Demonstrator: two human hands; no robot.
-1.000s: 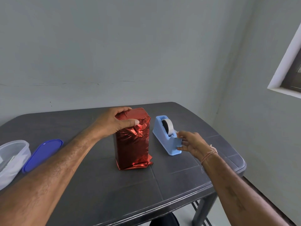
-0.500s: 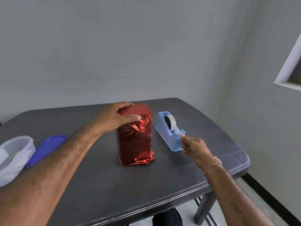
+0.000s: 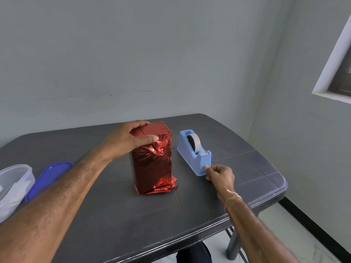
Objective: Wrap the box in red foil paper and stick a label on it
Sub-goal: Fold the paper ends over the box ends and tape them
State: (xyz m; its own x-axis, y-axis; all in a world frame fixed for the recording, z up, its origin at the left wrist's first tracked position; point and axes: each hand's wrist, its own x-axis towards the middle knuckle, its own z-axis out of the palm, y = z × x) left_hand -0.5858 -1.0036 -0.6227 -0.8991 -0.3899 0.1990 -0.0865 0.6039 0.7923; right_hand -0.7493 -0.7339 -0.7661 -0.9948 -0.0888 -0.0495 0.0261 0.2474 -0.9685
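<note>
Grey table [image 3: 114, 215], bare wall behind: red-wrapped box [image 3: 152, 168] stood upright mid-table, left hand [image 3: 125, 139] gripping its folded top, while right hand [image 3: 220, 174] had drawn down off the tape dispenser [image 3: 191, 160], fingertips pinching an apparent tape end, so sealing likely came next.

Right fingers' [image 3: 213, 170] pinch indistinct; clear tub [image 3: 13, 179] partly beyond left edge.

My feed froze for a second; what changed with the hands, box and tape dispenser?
The right hand slid down the front of the tape dispenser from its cutter, fingertips pinching what looks like a tape end. The left hand still grips the top of the foil-wrapped box. Box, dispenser, tub and lid stayed put.
</note>
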